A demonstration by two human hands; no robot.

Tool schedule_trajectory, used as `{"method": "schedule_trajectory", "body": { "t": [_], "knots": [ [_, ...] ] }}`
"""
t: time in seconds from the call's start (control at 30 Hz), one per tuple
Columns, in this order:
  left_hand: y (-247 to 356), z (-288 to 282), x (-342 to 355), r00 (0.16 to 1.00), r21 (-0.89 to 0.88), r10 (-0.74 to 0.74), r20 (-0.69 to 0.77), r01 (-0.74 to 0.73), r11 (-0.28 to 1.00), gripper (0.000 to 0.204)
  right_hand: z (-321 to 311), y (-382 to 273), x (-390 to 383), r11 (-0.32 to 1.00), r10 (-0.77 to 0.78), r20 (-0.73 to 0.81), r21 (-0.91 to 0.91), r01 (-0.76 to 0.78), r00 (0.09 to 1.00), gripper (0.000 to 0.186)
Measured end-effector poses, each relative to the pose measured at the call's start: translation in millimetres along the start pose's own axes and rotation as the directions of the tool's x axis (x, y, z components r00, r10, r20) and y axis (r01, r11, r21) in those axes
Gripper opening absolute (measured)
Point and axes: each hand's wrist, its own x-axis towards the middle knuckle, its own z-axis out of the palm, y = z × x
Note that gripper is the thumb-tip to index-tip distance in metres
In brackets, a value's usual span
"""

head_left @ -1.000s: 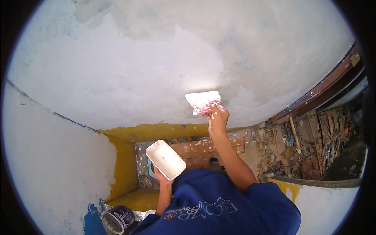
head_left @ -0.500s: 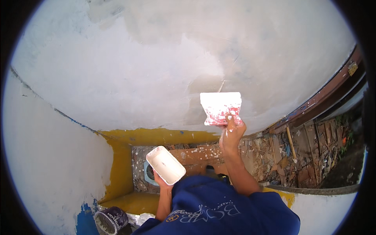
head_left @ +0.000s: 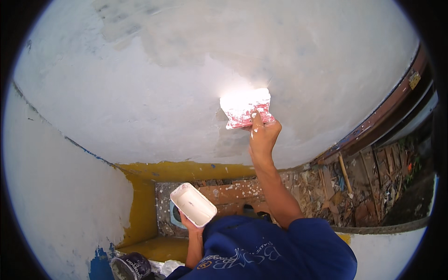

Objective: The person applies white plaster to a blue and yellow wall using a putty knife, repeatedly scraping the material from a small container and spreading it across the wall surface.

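Note:
My right hand grips a wide putty knife, red under white smears, with the thumb on its near edge. The far edge of its blade lies at the wall, which carries pale, patchy filler; a bright glare hides part of that edge. Dried white specks dot my thumb. Lower down, my left hand holds a white rectangular tub from below and the side, its open top facing up. Whitish paste coats the inside of the tub. Most of the left fingers are hidden beneath it.
A dark paint bucket stands at the lower left by crumpled clear plastic. Mustard-yellow paint bands the wall's foot. Paint-spattered boards cover the floor. Wood scraps and a stick lie at the right, below a brown frame.
My right hand has moved the putty knife up and slightly left along the wall. The tub in my left hand has shifted a little down and left in view.

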Motion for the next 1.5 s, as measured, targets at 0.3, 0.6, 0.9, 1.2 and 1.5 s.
{"method": "schedule_trajectory", "body": {
  "t": [0.3, 0.6, 0.9, 1.2, 1.5],
  "knots": [
    [-2.5, -10.8, 8.9, 1.0, -0.018, -0.02, 0.008, 0.02, 1.0, 0.056, -12.5, 17.3, -25.0, 0.915, 0.373, 0.02, 0.16, -0.372, 0.927, 0.017],
    [7.1, -8.4, 5.8, 0.996, -0.003, -0.015, -0.088, 0.014, 1.0, 0.056, 45.6, -108.0, 37.4, 0.967, 0.181, 0.121, 0.158, -0.199, 0.976, 0.019],
    [3.4, -6.5, 9.4, 0.998, -0.027, -0.032, -0.046, 0.031, 0.999, 0.059, -44.9, -15.3, -28.8, 0.98, -0.162, -0.106, 0.096, 0.172, 0.981, 0.017],
    [8.2, -10.3, 4.0, 0.997, -0.003, -0.031, -0.063, 0.031, 1.0, 0.057, -65.2, 107.5, -21.6, 0.926, 0.376, -0.254, 0.094, -0.365, 0.891, 0.017],
    [12.1, -23.8, 7.1, 1.0, 0.005, -0.019, 0.009, 0.019, 1.0, 0.057, -27.5, -11.6, 20.5, 0.993, 0.065, -0.016, 0.103, -0.063, 0.998, 0.022]
  ]
}}
